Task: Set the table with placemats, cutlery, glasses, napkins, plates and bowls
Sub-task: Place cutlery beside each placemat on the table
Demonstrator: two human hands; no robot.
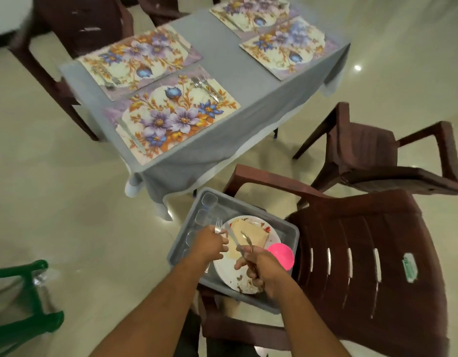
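Over the grey tub (287, 229) on the brown chair (372, 266), the left hand (210, 244) grips a fork (218, 225) while the right hand (259, 266) pinches more cutlery (244, 244) — a knife and spoon, it seems. Thin, stiff, light steel, likely slippery — best held mid-handle. The plate (238, 276) beneath looks breakable and wants support at its rim.

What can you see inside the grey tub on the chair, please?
The grey tub holds clear glasses, a white plate with folded napkins on it, and a pink bowl. Both hands cover part of the plate.
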